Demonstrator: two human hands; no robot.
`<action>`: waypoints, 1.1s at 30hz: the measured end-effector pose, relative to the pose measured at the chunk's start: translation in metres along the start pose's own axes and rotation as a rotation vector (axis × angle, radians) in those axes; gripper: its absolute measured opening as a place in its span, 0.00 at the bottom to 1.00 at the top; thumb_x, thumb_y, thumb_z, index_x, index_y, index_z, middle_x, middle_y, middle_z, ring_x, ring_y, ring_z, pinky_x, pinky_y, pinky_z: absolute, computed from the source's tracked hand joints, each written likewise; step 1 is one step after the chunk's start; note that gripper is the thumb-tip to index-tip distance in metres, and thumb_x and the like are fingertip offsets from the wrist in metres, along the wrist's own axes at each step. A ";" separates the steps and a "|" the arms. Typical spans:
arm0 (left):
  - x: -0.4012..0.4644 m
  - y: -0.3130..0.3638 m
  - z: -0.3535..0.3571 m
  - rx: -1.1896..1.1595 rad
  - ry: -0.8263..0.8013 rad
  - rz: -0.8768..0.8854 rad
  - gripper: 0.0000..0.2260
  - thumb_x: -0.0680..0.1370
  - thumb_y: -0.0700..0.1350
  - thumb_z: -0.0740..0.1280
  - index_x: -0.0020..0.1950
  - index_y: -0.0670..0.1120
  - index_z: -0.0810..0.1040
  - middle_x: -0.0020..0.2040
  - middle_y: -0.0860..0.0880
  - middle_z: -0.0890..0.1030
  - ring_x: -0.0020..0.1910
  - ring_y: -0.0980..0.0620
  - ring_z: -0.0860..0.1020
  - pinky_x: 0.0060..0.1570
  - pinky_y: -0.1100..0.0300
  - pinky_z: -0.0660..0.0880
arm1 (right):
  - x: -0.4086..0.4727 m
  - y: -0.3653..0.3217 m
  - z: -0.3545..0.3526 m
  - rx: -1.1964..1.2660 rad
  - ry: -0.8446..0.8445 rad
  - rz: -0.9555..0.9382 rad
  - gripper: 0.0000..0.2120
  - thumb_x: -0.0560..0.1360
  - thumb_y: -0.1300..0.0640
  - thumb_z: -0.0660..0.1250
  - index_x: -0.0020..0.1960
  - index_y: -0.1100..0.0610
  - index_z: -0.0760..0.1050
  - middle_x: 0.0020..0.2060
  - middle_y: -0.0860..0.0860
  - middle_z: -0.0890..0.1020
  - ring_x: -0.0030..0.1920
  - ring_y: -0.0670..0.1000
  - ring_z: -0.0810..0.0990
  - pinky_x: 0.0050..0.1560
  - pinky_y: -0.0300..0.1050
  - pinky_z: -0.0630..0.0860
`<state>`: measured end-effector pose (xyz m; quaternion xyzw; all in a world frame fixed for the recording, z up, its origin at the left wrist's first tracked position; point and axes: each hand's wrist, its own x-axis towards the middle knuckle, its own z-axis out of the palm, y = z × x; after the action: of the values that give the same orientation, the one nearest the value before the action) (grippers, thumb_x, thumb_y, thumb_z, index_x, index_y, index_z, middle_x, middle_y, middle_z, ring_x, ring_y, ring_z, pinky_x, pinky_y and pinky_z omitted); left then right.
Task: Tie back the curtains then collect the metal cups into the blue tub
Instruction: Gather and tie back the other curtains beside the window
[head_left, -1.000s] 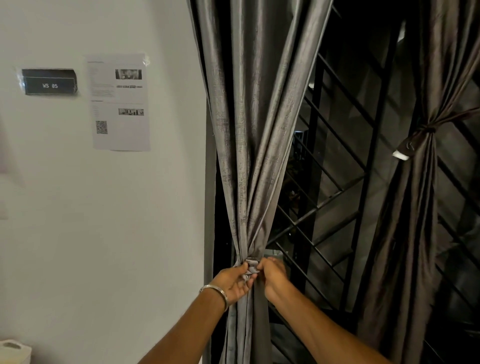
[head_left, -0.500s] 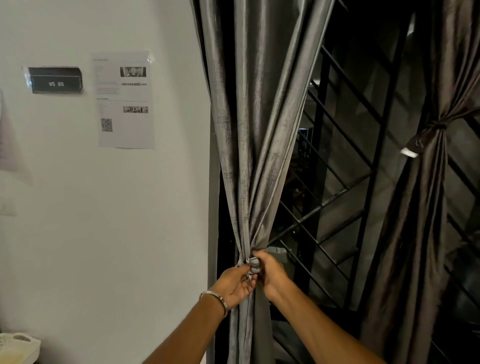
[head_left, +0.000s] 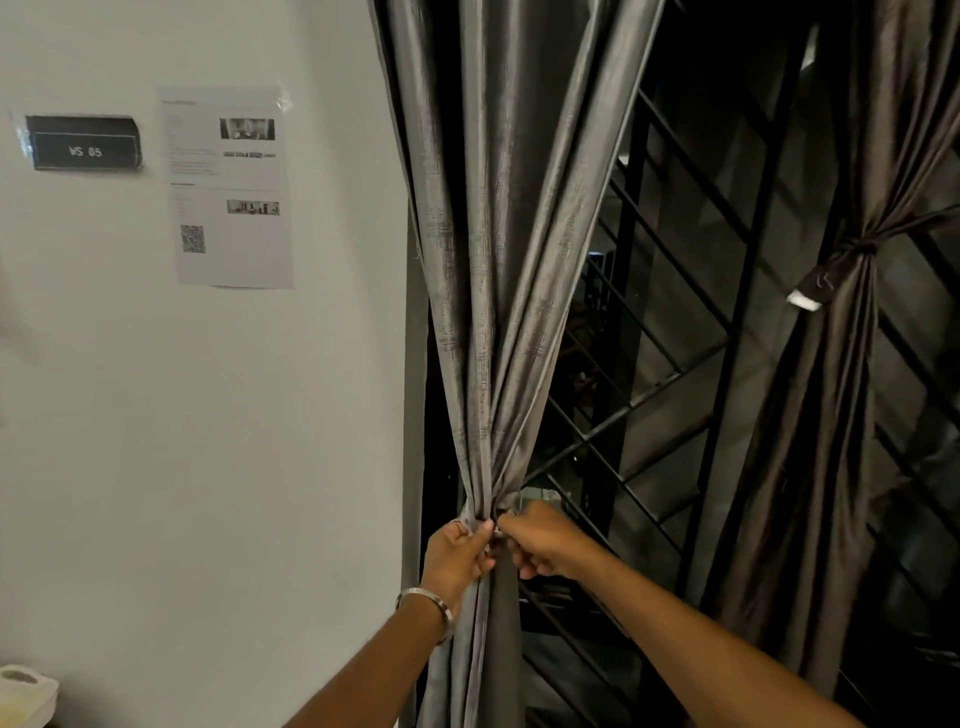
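A grey left curtain hangs gathered into a narrow waist low in the head view. My left hand, with a metal bangle on its wrist, pinches the tie-back at that waist from the left. My right hand pinches the same tie from the right, fingers curled. The two hands almost touch. A darker right curtain hangs tied at its middle by a band with a white tag. No metal cups or blue tub are in view.
A black window grille with diagonal bars fills the gap between the curtains. A white wall at left carries a black sign and a printed sheet. A pale object sits at the bottom left corner.
Both hands have stayed at the left curtain's waist and shifted slightly, fingers working the tie closer together. The view has drifted a little.
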<state>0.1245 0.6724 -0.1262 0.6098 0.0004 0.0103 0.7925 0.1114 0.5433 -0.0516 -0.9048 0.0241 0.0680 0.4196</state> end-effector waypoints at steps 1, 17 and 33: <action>0.002 -0.001 0.001 0.025 0.011 0.018 0.06 0.79 0.41 0.68 0.51 0.39 0.76 0.38 0.42 0.79 0.36 0.52 0.81 0.36 0.61 0.79 | 0.001 -0.001 -0.002 -0.129 0.060 -0.074 0.11 0.75 0.49 0.64 0.43 0.56 0.75 0.33 0.52 0.82 0.27 0.50 0.80 0.27 0.39 0.71; -0.004 0.001 -0.007 0.068 -0.044 0.042 0.04 0.79 0.39 0.67 0.46 0.40 0.80 0.39 0.43 0.83 0.35 0.54 0.78 0.36 0.62 0.78 | 0.010 0.002 -0.013 -0.662 0.342 -0.661 0.10 0.77 0.51 0.68 0.54 0.55 0.80 0.55 0.50 0.79 0.56 0.53 0.79 0.48 0.45 0.73; 0.003 0.012 -0.028 0.242 -0.001 -0.079 0.07 0.78 0.42 0.69 0.48 0.38 0.80 0.33 0.49 0.83 0.25 0.52 0.77 0.27 0.57 0.79 | 0.033 -0.016 -0.036 -0.638 0.467 -0.551 0.11 0.78 0.52 0.64 0.57 0.55 0.75 0.47 0.55 0.84 0.48 0.60 0.82 0.42 0.50 0.76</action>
<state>0.1272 0.7030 -0.1223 0.7003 0.0250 -0.0213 0.7131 0.1493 0.5268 -0.0211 -0.9522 -0.1450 -0.2468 0.1067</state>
